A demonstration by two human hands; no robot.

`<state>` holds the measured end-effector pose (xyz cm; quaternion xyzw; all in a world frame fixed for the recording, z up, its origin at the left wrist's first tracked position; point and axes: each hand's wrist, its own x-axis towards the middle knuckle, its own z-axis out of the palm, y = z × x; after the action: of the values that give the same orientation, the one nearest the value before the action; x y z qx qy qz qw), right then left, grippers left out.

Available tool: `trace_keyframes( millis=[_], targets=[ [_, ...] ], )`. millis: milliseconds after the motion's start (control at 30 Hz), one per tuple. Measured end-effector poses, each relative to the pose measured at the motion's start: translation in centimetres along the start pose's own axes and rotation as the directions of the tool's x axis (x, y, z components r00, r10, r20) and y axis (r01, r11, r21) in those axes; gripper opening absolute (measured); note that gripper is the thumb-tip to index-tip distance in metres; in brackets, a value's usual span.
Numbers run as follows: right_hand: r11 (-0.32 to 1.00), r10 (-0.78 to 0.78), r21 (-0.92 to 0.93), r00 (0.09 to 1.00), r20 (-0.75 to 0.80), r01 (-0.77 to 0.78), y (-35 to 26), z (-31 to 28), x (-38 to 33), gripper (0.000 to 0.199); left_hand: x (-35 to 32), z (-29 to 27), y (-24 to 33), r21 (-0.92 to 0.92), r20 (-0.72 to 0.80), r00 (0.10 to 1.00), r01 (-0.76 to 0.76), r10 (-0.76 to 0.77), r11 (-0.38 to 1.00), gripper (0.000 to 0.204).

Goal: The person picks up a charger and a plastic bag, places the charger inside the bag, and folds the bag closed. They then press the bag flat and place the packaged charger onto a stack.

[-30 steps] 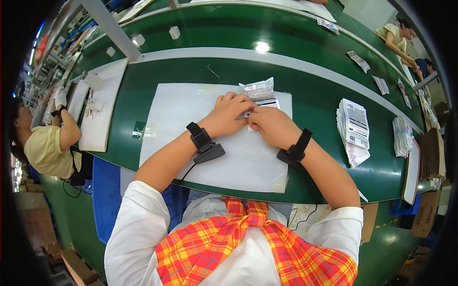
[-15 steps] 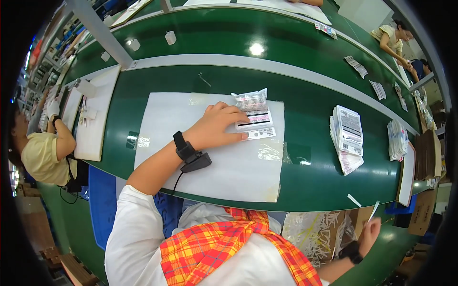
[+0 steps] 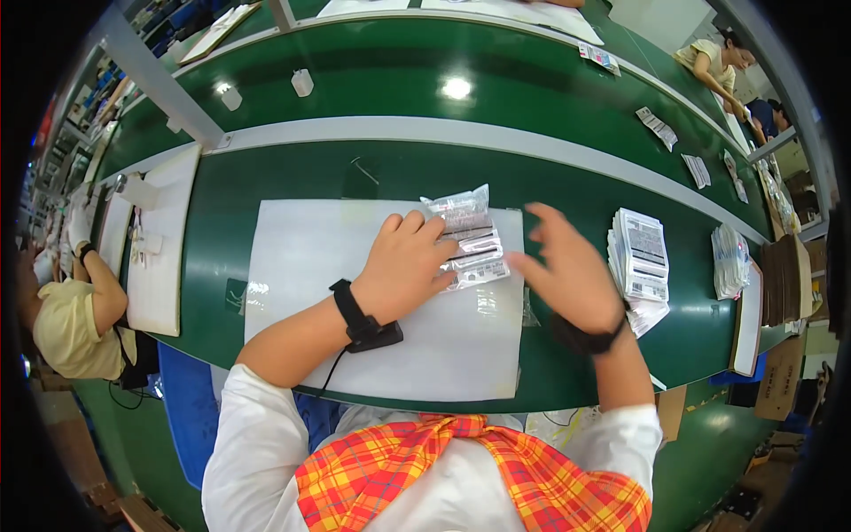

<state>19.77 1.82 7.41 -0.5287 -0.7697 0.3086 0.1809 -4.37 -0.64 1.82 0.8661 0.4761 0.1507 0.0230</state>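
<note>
A green tabletop [image 3: 213, 204] carries a white rectangular mat [image 3: 301, 262]. To the mat's right sits a stack of printed pouches [image 3: 640, 253]. The left hand [image 3: 401, 266], fingers spread, rests on a printed clear-plastic pouch [image 3: 470, 230], which lies across the mat's far edge. The right hand [image 3: 572, 270], unclenched, is just beside the pouch; I can't tell whether its thumb touches.

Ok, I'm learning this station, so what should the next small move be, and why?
Probably bring the right hand slightly left to steady the packet by its right edge: the left hand has fingers on its left side only, while the right hand is open, thumb close to that edge.
</note>
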Motion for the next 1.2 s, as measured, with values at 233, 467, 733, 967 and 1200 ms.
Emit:
trace_keyframes(
  millis=[233, 467, 733, 967, 1200],
  targets=[
    [0.886, -0.007, -0.438, 0.949, 0.315, 0.152, 3.4, 0.6, 8.8, 0.073, -0.7, -1.1, -1.7, -0.225, 0.095, 0.995, 0.055, -0.034, 0.973, 0.044],
    [0.877, -0.288, -0.183, 0.792, 0.539, 0.444, 1.2, 1.8, 13.2, 0.071, 0.6, -0.5, -6.1, -0.492, 0.265, 0.962, 0.074, 0.069, 0.868, 0.038],
    [0.849, -0.143, -0.526, 0.978, -0.148, 0.045, 11.9, -11.7, 5.6, 0.048, 0.9, -0.2, -6.3, -0.451, 0.273, 0.960, 0.072, 0.061, 0.890, 0.031],
    [0.833, 0.092, -0.553, 0.993, 0.073, -0.036, 16.4, -11.6, -5.0, 0.025, 1.3, -0.5, -5.7, -0.389, 0.231, 0.971, 0.035, 0.060, 0.921, 0.030],
    [0.939, -0.303, -0.121, 0.940, 0.156, 0.322, 3.9, -5.5, 2.6, 0.023, 0.7, -2.8, -5.4, -0.405, 0.067, 0.998, 0.043, -0.017, 0.913, 0.026]
  ],
)
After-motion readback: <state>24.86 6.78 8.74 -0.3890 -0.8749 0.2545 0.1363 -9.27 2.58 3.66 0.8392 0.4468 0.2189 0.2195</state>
